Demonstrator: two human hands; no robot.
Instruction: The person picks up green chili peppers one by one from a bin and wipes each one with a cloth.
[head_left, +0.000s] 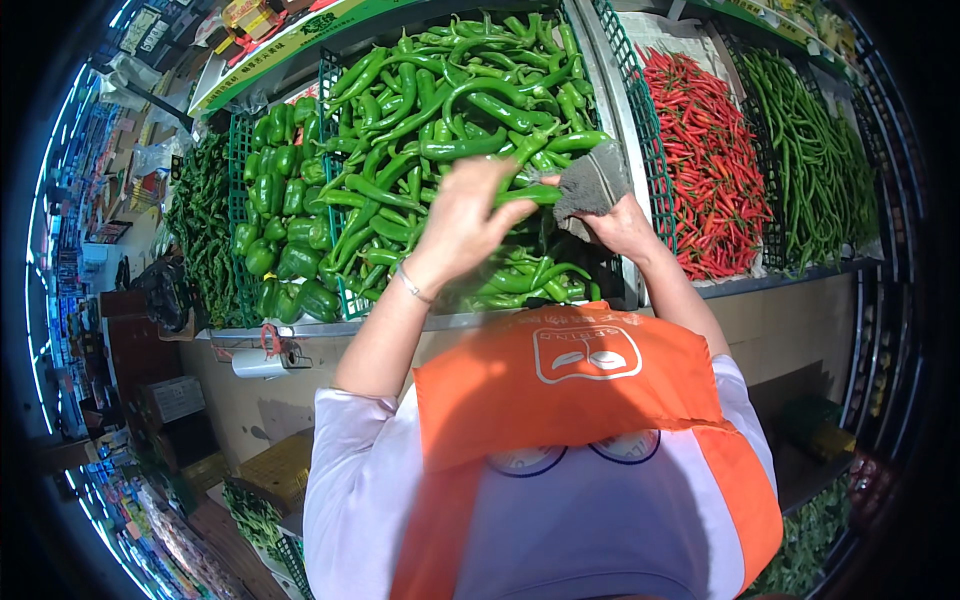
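Observation:
My left hand (472, 217), with a bracelet at the wrist, is blurred above a heap of long green peppers (409, 82). Its thumb stands apart from the fingers, and one green pepper (531, 196) shows between them. Blur hides whether the hand grips that pepper. On the right side of the heap, my right hand (619, 225) holds a folded grey cloth (592, 180). A fingertip shows past the cloth's left edge, close to the peppers. Below the hands, a dark gap parts the main heap from more green peppers (517, 277) at the near edge.
Green bell peppers (289, 191) and dark wrinkled green peppers (201, 232) lie to the left. Right of a metal divider (626, 120) are red chillies (705, 165) and thin green chillies (802, 150). Green plastic grids (645, 112) separate sections. A white roll (259, 363) hangs below the front edge.

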